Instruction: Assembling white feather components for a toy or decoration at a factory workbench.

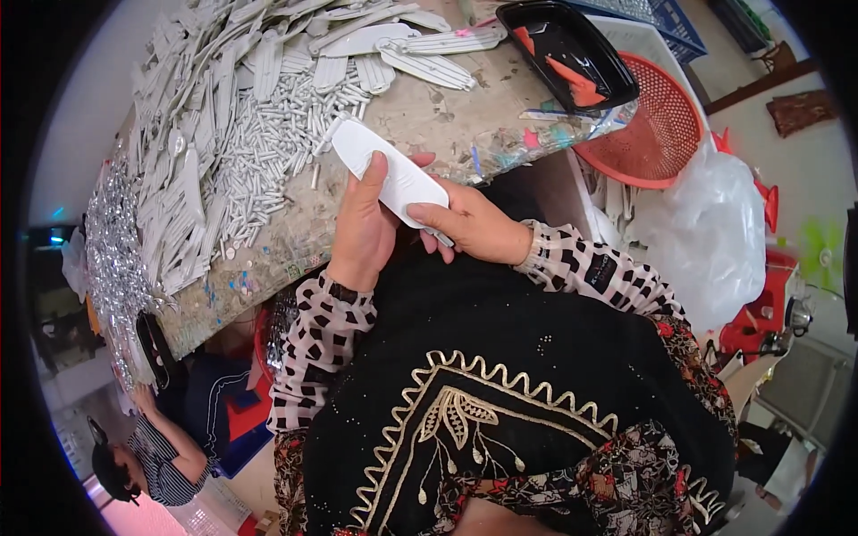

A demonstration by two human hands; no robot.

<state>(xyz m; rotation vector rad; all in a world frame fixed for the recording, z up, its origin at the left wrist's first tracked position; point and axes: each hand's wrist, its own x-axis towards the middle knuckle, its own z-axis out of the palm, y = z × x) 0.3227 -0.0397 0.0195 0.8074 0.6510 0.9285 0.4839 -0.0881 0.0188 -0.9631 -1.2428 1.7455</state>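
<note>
A smooth white plastic piece point(380, 165), long, flat and tapered, is held in front of me above the table's near edge. My left hand point(362, 223) grips its left side, thumb on top and fingers underneath. My right hand point(474, 223) pinches its lower right end, with the thumb pressed on the upper face. A small greyish tip point(438, 236) pokes out below the right fingers; what it belongs to is hidden. Close to the piece's far end, a heap of short silver pins point(268, 134) lies on the table.
Long white plastic parts point(197, 107) pile up across the worn table point(420, 125). A black tray point(585, 49) with red pieces sits at the far right, beside a red plastic basket point(661, 125). A clear plastic bag point(715, 232) hangs lower right. Another person point(170, 456) works at lower left.
</note>
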